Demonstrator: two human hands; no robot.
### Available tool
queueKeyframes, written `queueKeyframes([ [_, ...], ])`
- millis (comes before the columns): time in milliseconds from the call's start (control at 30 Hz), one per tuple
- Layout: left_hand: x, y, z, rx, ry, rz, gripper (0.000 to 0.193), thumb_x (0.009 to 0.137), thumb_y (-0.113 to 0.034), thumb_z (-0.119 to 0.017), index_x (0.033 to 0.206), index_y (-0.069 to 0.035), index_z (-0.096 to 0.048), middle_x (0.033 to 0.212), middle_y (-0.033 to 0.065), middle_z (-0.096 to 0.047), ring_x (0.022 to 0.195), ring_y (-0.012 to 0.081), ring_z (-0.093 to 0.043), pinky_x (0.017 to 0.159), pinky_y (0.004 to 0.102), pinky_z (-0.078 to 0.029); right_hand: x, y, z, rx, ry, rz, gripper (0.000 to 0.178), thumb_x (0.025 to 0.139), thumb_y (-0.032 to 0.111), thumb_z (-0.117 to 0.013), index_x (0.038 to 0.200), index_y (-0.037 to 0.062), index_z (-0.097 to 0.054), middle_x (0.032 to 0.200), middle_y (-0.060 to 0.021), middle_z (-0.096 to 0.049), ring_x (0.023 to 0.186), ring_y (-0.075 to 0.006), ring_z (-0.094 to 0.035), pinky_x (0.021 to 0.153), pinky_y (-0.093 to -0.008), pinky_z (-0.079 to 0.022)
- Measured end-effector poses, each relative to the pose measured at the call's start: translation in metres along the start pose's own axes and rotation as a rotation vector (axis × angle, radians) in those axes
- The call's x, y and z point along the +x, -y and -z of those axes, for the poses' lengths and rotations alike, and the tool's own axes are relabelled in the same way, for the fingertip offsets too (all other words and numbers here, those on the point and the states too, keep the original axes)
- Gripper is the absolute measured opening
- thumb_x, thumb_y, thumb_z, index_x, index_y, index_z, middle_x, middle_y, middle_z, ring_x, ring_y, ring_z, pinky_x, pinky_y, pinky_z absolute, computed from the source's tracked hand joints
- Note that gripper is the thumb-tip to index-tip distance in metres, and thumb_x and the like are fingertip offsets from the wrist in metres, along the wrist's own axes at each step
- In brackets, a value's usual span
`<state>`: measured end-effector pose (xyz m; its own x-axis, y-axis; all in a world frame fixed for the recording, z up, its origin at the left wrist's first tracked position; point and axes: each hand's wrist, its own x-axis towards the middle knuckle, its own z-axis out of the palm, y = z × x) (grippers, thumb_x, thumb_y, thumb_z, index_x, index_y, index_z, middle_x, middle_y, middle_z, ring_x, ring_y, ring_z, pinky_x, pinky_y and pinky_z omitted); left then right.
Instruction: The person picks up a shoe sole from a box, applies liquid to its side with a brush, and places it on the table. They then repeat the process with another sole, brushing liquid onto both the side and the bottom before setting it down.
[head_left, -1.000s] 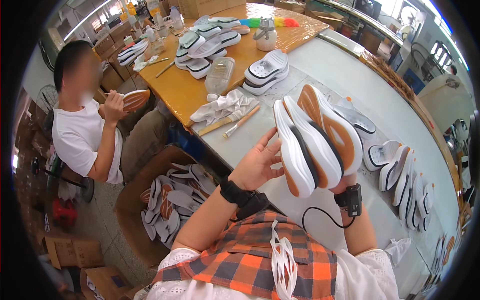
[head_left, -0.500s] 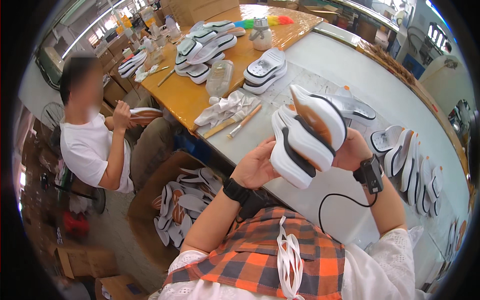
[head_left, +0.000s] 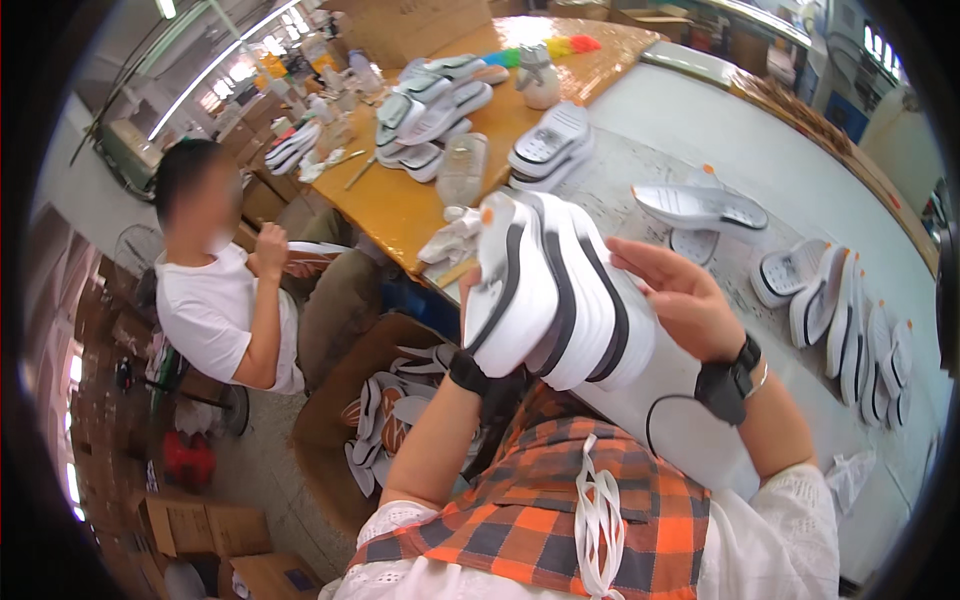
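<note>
A bundle of white shoe soles (head_left: pixel 575 300) with wavy black side stripes is held up in front of me, edges facing me. My left hand (head_left: pixel 467 289) grips it from the left side; most of its fingers are hidden behind the soles. At the bundle's right side my right hand (head_left: pixel 690 305) has its fingers stretched out. Whether those fingertips touch the nearest sole cannot be made out. Farther right on the white tabletop lies a loose sole (head_left: pixel 705 207) with an orange tip, partly over another one.
A row of soles (head_left: pixel 845 320) lines the right of the table. Stacked soles (head_left: pixel 550 140), a clear plastic container (head_left: pixel 462 170), a white rag (head_left: pixel 450 236) and a bottle (head_left: pixel 538 80) stand beyond. Lower left is a carton of soles (head_left: pixel 330 430); a seated co-worker (head_left: pixel 215 300) holds a sole.
The bundle has been turned, so its striped sides show instead of a brown underside, and it sits slightly farther left. My right hand has come off its grip and opened.
</note>
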<state>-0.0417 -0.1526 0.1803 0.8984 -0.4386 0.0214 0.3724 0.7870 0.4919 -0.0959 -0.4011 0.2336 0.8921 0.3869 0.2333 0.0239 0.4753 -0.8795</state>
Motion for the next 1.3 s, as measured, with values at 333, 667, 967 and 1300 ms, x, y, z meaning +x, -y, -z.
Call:
queueKeyframes([
  [333, -0.022, 0.003, -0.014, -0.247, 0.224, 0.143, 0.06, 0.088, -0.052, -0.035, 0.131, -0.012, -0.044, 0.131, 0.0079, -0.049, 0.119, 0.0266, -0.047, 0.098, 0.0456, -0.038, -0.012, -0.038, -0.023, 0.134, -0.039, 0.226, 0.092, 0.059, 0.015, -0.069, 0.139, -0.0026, -0.027, 0.148, -0.014, -0.022, 0.135, -0.0232, -0.025, 0.111, -0.0372, -0.018],
  [667, -0.025, 0.003, 0.005, -0.046, 0.077, -0.002, 0.058, 0.09, -0.046, -0.033, 0.134, -0.009, -0.038, 0.136, 0.01, -0.043, 0.124, 0.0287, -0.041, 0.103, 0.0438, -0.032, -0.016, -0.032, -0.021, -0.22, 0.102, 0.278, 0.111, 0.061, 0.014, -0.077, 0.144, -0.0005, -0.004, 0.152, -0.0139, -0.002, 0.14, -0.022, -0.006, 0.111, -0.0366, -0.008],
  [967, -0.036, 0.003, 0.006, -0.066, -0.2, -0.104, 0.052, 0.077, -0.028, -0.047, 0.121, 0.0, -0.049, 0.11, 0.0158, -0.061, 0.096, 0.027, -0.062, 0.085, 0.0354, -0.051, -0.037, -0.051, -0.018, -0.219, 0.143, 0.054, 0.109, 0.067, 0.003, -0.075, 0.144, 0.0019, 0.003, 0.151, -0.0139, -0.003, 0.139, -0.0216, -0.009, 0.111, -0.0361, -0.013],
  [1300, -0.07, 0.009, 0.045, -0.211, -0.04, -0.014, 0.046, 0.072, -0.024, -0.049, 0.107, 0.004, -0.058, 0.095, 0.0171, -0.065, 0.081, 0.0279, -0.065, 0.074, 0.0346, -0.055, -0.066, -0.069, -0.031, 0.021, 0.183, -0.158, 0.096, 0.073, 0.003, -0.07, 0.144, 0.001, -0.005, 0.145, -0.0113, -0.026, 0.134, -0.0192, -0.025, 0.109, -0.0349, -0.021],
])
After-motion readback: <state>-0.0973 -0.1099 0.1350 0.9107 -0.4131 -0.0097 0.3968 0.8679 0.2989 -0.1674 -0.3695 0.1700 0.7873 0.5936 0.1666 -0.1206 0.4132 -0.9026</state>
